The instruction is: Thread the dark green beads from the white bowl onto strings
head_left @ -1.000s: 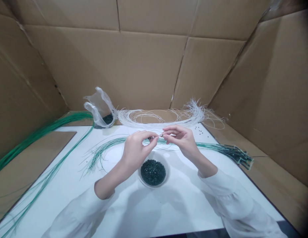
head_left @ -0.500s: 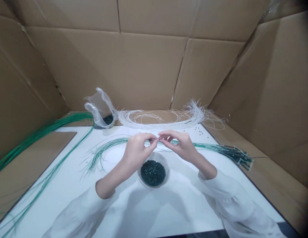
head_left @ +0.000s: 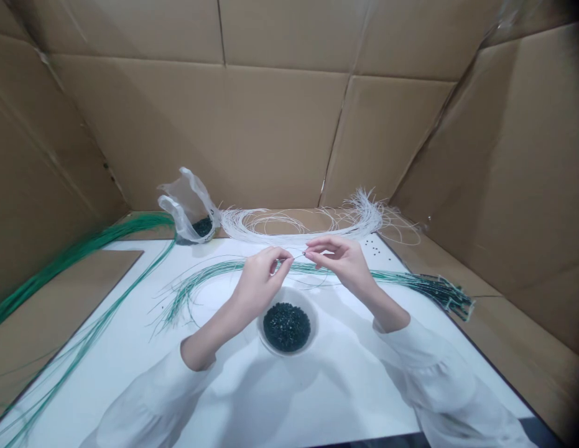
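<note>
Above a white bowl (head_left: 313, 330) full of dark green beads (head_left: 287, 326), both my hands are raised with fingertips pinched. My left hand (head_left: 257, 283) is closed on a thin strand (head_left: 298, 256) that spans the short gap to my right. At the fingertips of my right hand (head_left: 345, 264) is a tiny dark bead (head_left: 304, 252); whether the strand runs through it is too small to tell. Behind and below the hands lies a bundle of green strands (head_left: 214, 269), with dark beads (head_left: 441, 289) strung at its right end.
A plastic bag (head_left: 180, 218) with dark beads stands at the back left. Coiled white strands (head_left: 298, 236) lie along the back, and long green strands (head_left: 102, 236) hang over the left side. Loose beads (head_left: 374, 249) dot the back right. Cardboard walls (head_left: 191, 124) enclose the table (head_left: 280, 404).
My right hand has drawn away from my left, up and to the right. A gap crossed by the thin strand now shows between the fingertips, which were nearly touching before.
</note>
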Demonstrator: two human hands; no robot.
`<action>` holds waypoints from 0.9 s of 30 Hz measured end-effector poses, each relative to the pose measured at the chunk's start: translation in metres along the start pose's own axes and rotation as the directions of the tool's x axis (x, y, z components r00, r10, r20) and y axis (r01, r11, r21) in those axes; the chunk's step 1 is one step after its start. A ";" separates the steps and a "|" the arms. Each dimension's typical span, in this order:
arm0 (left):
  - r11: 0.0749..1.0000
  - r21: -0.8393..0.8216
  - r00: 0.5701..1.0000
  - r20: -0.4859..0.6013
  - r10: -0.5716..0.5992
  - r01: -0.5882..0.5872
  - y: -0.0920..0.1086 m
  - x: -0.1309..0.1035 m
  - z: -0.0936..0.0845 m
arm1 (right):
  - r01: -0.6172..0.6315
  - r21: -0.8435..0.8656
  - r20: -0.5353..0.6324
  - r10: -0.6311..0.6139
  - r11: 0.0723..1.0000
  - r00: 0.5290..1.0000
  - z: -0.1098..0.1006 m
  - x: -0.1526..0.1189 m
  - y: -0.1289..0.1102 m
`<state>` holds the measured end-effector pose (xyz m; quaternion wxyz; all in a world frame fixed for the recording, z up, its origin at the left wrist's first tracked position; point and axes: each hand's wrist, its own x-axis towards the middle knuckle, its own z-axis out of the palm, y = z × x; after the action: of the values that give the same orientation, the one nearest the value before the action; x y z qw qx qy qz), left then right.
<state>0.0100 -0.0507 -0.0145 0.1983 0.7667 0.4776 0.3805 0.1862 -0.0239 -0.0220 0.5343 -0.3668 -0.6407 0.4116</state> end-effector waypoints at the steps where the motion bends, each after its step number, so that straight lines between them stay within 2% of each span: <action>1: 1.000 -0.014 1.000 0.004 -0.002 0.002 0.000 0.000 0.000 | -0.007 0.017 0.003 0.007 1.000 1.000 0.000 0.000 -0.001; 6: 0.987 -0.153 0.998 0.043 -0.038 0.044 -0.001 0.000 0.002 | -0.053 0.046 0.071 0.050 0.998 0.996 0.004 -0.001 0.001; 9: 0.980 -0.171 0.993 0.081 -0.085 0.098 -0.003 0.000 0.004 | -0.077 0.019 0.090 0.075 0.997 0.993 0.008 -0.003 0.010; 13: 0.945 -0.280 0.985 0.070 -0.157 0.170 -0.010 0.004 0.004 | -0.033 -0.137 0.057 0.041 0.990 0.998 0.009 -0.004 0.014; 15: 0.891 -0.403 0.975 0.024 -0.219 0.210 -0.015 0.008 0.004 | -0.014 -0.274 0.123 0.049 0.962 0.991 0.010 -0.006 0.012; 16: 0.857 -0.459 0.967 0.017 -0.254 0.233 -0.017 0.010 0.003 | -0.002 -0.354 0.208 0.081 0.935 0.975 0.011 -0.009 0.010; 17: 0.824 -0.505 0.958 0.022 -0.287 0.258 -0.020 0.012 0.002 | 0.028 -0.441 0.318 0.127 0.897 0.940 0.014 -0.013 0.009; 19: 0.745 -0.591 0.938 0.064 -0.340 0.310 -0.023 0.015 0.001 | 0.171 -0.601 0.543 0.242 0.780 0.804 0.020 -0.022 0.009; 21: 0.648 -0.673 0.919 0.125 -0.374 0.356 -0.026 0.018 0.001 | 0.380 -0.679 0.653 0.280 0.629 0.704 0.029 -0.033 0.012; 23: 0.552 -0.737 0.901 0.183 -0.393 0.390 -0.027 0.021 0.002 | 0.500 -0.696 0.690 0.291 0.515 0.662 0.036 -0.043 0.018; 24: 0.515 -0.756 0.893 0.204 -0.402 0.405 -0.027 0.021 0.002 | 0.530 -0.695 0.701 0.291 0.487 0.652 0.038 -0.047 0.021; 27: 0.451 -0.789 0.878 0.221 -0.425 0.418 -0.030 0.023 0.003 | 0.561 -0.679 0.719 0.277 0.473 0.637 0.041 -0.051 0.026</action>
<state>0.0012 -0.0167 -0.0274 0.6151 0.4418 0.4215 0.4988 0.1546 -0.0660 -0.0697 -0.0108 -0.3136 -0.9454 0.0877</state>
